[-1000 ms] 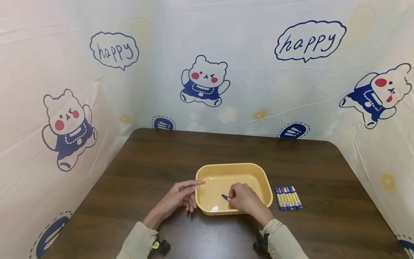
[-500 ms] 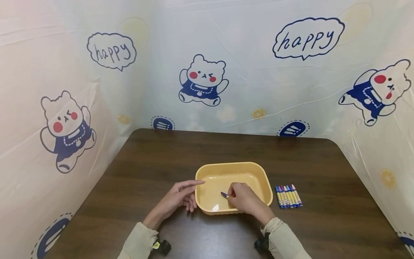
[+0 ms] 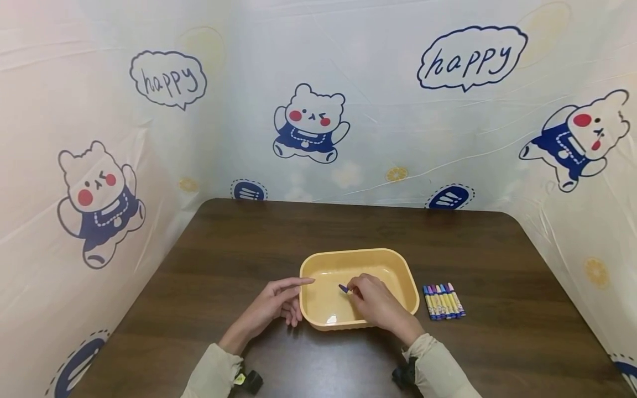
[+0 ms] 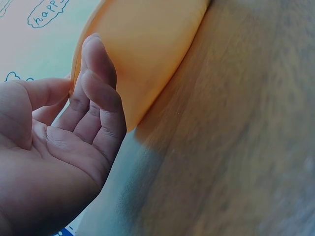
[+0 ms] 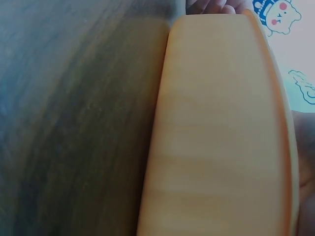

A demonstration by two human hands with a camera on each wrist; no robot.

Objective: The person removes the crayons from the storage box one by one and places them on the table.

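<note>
A yellow rectangular plastic tray [image 3: 383, 258] sits on the table. At its left end my left hand [image 3: 273, 303] holds the rim, with one finger reaching over it and the others bent against the outer wall [image 4: 152, 54]. Inside the tray my right hand [image 3: 375, 301] pinches a crayon [image 3: 343, 288], whose dark blue end points up and left; the rest of it is mostly hidden by the fingers. In the right wrist view the tray's outer wall [image 5: 216, 123] fills the middle, and only a strip of the right hand [image 5: 304, 162] shows past the rim.
Several crayons [image 3: 444, 302] with yellow wrappers lie side by side in a row to the right of the tray. The dark wooden table [image 3: 249, 237] is walled on its back and sides by a printed curtain [image 3: 378, 121].
My right hand has moved slightly toward the back of the tray, carrying the crayon along. The left hand stays at the rim.
</note>
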